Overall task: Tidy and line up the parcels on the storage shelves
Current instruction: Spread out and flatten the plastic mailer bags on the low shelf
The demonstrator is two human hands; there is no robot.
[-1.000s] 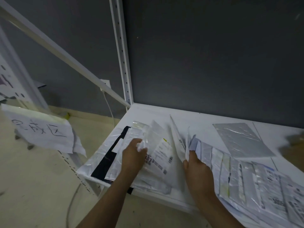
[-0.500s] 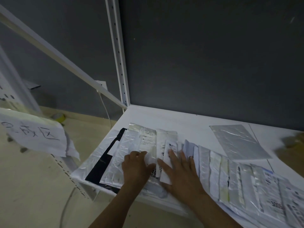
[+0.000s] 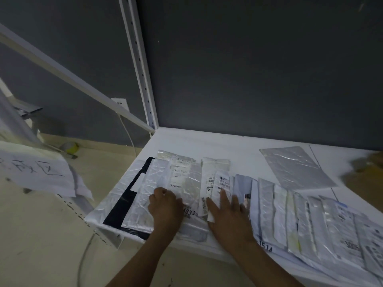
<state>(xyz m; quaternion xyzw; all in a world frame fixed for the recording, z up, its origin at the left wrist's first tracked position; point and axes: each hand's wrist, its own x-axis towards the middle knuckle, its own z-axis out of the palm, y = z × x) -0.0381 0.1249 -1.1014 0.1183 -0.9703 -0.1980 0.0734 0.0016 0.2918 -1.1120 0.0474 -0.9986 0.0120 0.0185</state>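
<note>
Pressing labelled parcels flat with straight-fingered right hand; resting curled left hand on clear mailer, can't tell if gripping.

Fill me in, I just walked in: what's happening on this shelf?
A person is tidying a white shelf. The left hand rests, fingers curled, on a crinkly plastic mailer at the left end; the right hand lies flat on labelled envelopes beside it. A row of overlapping parcels runs off to the right.
</note>
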